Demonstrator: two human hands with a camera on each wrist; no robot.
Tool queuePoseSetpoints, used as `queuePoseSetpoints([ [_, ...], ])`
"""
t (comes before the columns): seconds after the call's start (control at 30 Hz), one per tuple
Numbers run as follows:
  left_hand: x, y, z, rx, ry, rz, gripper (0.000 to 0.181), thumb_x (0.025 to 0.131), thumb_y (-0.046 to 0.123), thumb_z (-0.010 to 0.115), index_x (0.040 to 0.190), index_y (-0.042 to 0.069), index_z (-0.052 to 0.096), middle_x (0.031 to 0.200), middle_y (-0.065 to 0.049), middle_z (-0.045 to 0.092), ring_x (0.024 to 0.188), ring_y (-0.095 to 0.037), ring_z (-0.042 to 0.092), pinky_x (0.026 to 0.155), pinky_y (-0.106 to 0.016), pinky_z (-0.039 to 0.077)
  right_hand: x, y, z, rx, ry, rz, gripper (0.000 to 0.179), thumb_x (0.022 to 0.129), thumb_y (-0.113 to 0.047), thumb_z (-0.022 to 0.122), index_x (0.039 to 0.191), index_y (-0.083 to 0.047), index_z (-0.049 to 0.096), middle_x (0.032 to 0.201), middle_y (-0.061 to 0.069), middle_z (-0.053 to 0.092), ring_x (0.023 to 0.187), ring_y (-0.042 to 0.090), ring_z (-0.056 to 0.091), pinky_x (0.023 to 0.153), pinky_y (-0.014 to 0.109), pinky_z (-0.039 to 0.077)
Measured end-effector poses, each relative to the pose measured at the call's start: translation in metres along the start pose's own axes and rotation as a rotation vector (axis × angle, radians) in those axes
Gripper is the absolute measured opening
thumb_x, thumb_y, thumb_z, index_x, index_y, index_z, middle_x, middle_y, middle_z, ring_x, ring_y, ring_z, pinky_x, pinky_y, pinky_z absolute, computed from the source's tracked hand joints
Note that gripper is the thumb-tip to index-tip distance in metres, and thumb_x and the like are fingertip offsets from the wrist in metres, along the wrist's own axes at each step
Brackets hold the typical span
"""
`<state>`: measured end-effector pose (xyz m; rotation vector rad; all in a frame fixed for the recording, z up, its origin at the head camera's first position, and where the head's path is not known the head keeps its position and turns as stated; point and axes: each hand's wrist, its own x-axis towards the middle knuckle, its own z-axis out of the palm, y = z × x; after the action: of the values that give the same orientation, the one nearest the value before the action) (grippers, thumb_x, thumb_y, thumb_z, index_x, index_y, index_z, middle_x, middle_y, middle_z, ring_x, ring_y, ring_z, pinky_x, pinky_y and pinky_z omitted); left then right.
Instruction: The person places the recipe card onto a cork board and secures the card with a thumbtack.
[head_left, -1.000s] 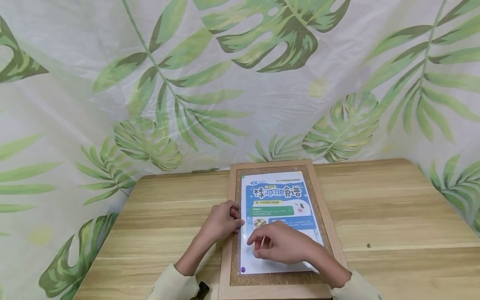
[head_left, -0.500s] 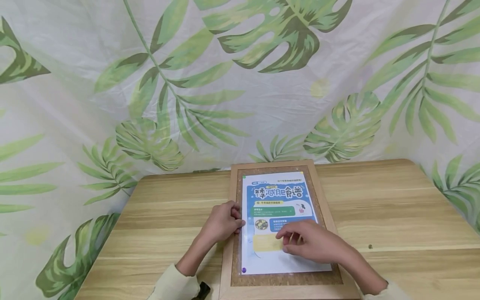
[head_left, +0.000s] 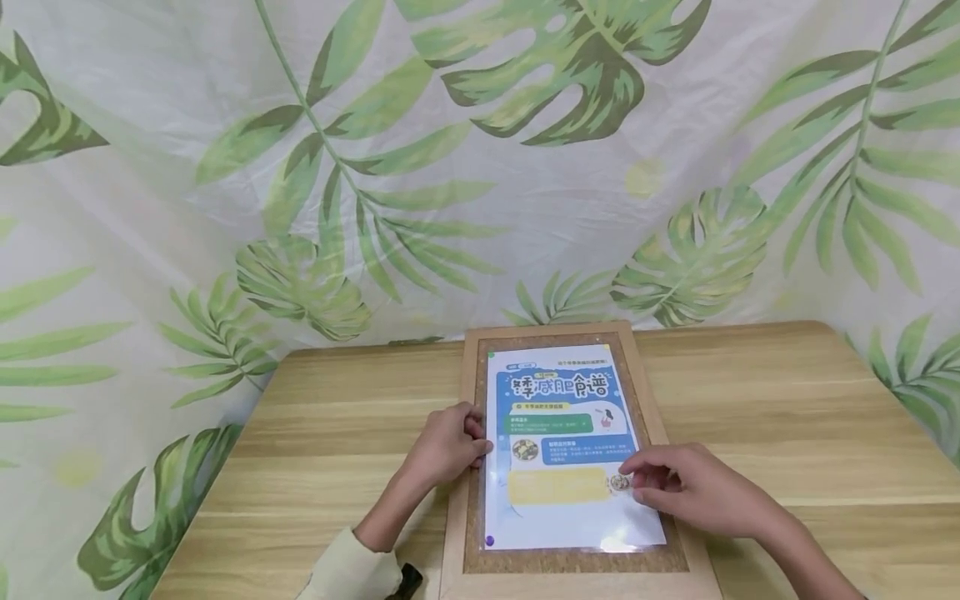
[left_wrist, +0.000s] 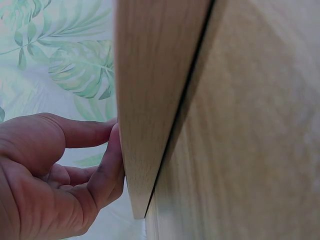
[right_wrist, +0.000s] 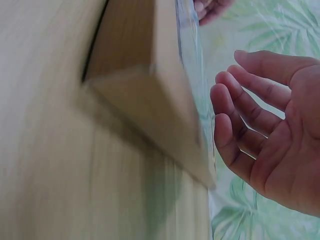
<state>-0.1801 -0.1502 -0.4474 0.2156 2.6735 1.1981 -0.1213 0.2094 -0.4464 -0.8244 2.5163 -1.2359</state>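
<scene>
A printed poster with Chinese text lies on a cork board inside a wooden frame. Coloured pins sit at three of its corners: green top left, yellow top right, purple bottom left. My left hand rests at the poster's left edge, thumb and fingertips touching down there; its wrist view puts the fingertips right at the frame's upper edge. Over the right side of the board hovers my right hand, fingers loosely bent; nothing shows between them in the right wrist view.
Beneath the board is a wood-grain table. A leaf-patterned cloth hangs behind it. Beside the left sleeve, a small black object shows at the near edge of view.
My right hand has moved rightward from the poster's middle to its right edge, uncovering the yellow panel and the lower print. The left hand has stayed at the poster's left edge.
</scene>
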Motion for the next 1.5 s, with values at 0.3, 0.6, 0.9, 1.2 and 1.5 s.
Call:
queuePoseSetpoints([
  [0.3, 0.000, 0.001, 0.001, 0.001, 0.002, 0.000, 0.042, 0.094, -0.004, 0.078, 0.133, -0.009, 0.062, 0.096, -0.013, 0.068, 0.069, -0.014, 0.068, 0.059, -0.024, 0.062, -0.028, 0.026, -0.017, -0.059, 0.096, 0.006, 0.019, 0.102, -0.016, 0.074, 0.120, -0.013, 0.077, 0.097, -0.013, 0.074, 0.087, -0.003, 0.063, 0.068, 0.021, 0.057],
  [0.6, -0.001, 0.003, 0.000, 0.005, 0.005, -0.004, 0.041, 0.094, -0.004, 0.077, 0.132, -0.009, 0.062, 0.095, -0.013, 0.068, 0.068, -0.014, 0.067, 0.058, -0.024, 0.062, -0.055, 0.055, -0.036, -0.156, 0.180, 0.046, 0.021, 0.098, -0.008, 0.077, 0.119, -0.011, 0.077, 0.099, -0.011, 0.076, 0.088, -0.008, 0.063, 0.066, 0.021, 0.058],
  [0.9, -0.001, 0.004, -0.001, 0.004, 0.000, -0.013, 0.041, 0.094, -0.004, 0.077, 0.132, -0.009, 0.062, 0.096, -0.013, 0.068, 0.069, -0.014, 0.068, 0.059, -0.025, 0.062, -0.077, 0.076, -0.052, -0.178, 0.220, 0.106, 0.020, 0.096, -0.003, 0.076, 0.116, -0.007, 0.077, 0.097, -0.013, 0.076, 0.087, -0.008, 0.063, 0.064, 0.020, 0.055],
  [1.2, -0.002, 0.003, 0.000, 0.004, 0.004, -0.006, 0.040, 0.094, -0.004, 0.078, 0.131, -0.008, 0.063, 0.097, -0.014, 0.068, 0.069, -0.014, 0.067, 0.059, -0.024, 0.062, -0.086, 0.086, -0.056, -0.153, 0.167, 0.111, 0.018, 0.098, -0.002, 0.075, 0.114, -0.007, 0.077, 0.101, -0.011, 0.076, 0.086, -0.006, 0.063, 0.064, 0.020, 0.055],
  [1.5, -0.002, 0.003, 0.000, 0.003, 0.004, -0.001, 0.043, 0.094, -0.005, 0.077, 0.134, -0.010, 0.061, 0.097, -0.014, 0.066, 0.070, -0.015, 0.067, 0.059, -0.024, 0.062, -0.084, 0.085, -0.051, -0.181, 0.173, 0.115, 0.017, 0.095, -0.005, 0.079, 0.112, -0.008, 0.076, 0.092, -0.016, 0.070, 0.081, -0.006, 0.059, 0.061, 0.020, 0.053],
])
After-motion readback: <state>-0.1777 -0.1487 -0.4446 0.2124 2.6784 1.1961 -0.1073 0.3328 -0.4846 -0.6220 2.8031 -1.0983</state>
